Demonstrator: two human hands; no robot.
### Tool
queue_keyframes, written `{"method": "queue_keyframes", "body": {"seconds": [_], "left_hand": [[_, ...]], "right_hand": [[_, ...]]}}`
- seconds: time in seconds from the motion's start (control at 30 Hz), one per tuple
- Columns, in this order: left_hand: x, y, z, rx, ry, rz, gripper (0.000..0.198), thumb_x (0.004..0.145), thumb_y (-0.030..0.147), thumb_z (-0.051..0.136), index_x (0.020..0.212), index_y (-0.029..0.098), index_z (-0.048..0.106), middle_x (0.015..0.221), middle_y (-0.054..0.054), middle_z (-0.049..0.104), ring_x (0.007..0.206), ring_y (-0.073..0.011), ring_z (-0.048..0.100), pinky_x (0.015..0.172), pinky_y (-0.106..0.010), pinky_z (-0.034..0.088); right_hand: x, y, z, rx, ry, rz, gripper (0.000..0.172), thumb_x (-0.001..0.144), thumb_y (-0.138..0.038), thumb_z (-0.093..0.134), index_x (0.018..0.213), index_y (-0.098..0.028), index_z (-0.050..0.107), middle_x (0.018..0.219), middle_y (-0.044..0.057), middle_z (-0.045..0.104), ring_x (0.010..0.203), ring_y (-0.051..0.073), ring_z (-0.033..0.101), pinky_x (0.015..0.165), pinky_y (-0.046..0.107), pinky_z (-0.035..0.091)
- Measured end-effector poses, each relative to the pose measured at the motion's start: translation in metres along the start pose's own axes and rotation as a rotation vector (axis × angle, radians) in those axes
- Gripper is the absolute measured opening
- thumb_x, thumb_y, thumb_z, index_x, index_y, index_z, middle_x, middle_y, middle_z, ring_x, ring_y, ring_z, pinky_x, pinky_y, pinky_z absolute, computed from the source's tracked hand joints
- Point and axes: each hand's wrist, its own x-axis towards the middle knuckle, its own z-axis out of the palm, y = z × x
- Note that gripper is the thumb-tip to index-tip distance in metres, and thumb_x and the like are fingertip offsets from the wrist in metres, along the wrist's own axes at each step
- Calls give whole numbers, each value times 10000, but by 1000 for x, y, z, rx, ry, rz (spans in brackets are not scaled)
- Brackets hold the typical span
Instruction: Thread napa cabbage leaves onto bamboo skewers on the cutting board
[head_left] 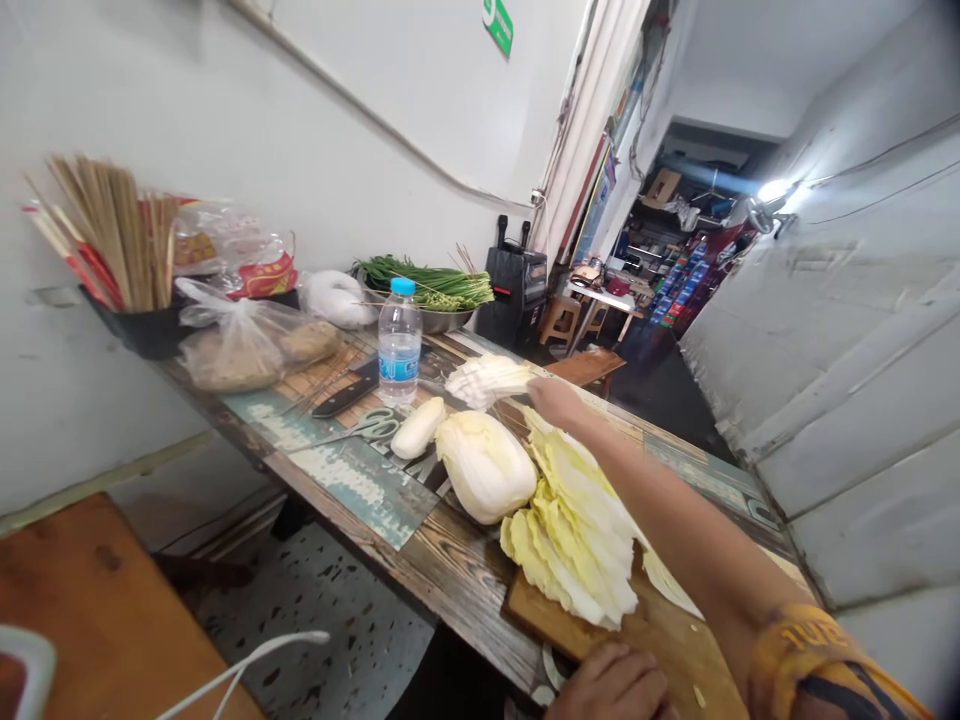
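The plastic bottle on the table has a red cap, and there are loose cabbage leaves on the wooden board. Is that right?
Not quite: the plastic bottle has a blue cap, as the head view shows. The loose cabbage leaves are on the wooden board.

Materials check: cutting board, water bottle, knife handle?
Cutting board: probably wood, low sheen; warm brown surface.
Water bottle: likely thin plastic, clear and glossy; see-through walls, opaque blue cap.
Knife handle: black; plastic or dark-stained wood, can't tell at this size.

1 lamp (776,190) glares; right hand (559,405) slightly blurred.
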Motion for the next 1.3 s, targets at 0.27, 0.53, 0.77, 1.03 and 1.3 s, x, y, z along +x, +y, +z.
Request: {"method": "queue_keyframes", "body": {"seconds": [0.27,0.53,0.77,1.03,1.3], "left_hand": [[12,-3,-59,-243,-179,-102,252,837,192,493,1056,160,614,1069,-91,676,1073,-198,591,1010,-372,437],[27,7,-67,-286,-292,-216,224,850,137,528,1042,172,639,1057,-92,691,1048,-225,599,957,-437,456],[50,20,-59,-238,-345,-174,197,876,155,512,1026,182,637,988,-76,706,945,-208,621,880,-411,485],[106,10,-10,-56,-623,-141,259,905,184,433,1087,156,614,1137,-135,637,1087,-256,555,922,-402,445],[129,0,15,-43,-846,-128,195,888,224,475,903,160,658,923,-108,677,934,-231,602,854,-342,435]], "right_hand": [[-195,116,-97,-75,163,240,198,918,-227,524,1015,-177,689,1000,56,714,940,211,649,840,335,505],[-379,215,-54,-132,96,812,229,920,-314,555,1080,-160,615,1097,61,638,921,180,633,801,380,529],[-405,216,-20,-80,99,851,261,925,-325,545,1128,-168,594,1139,74,618,957,190,621,822,399,522],[-387,221,-24,31,55,864,267,924,-315,548,1149,-178,587,1171,77,604,970,194,617,824,395,523],[-382,226,-30,235,52,913,283,910,-312,569,1155,-171,588,1183,75,599,982,207,615,817,391,526]]}}
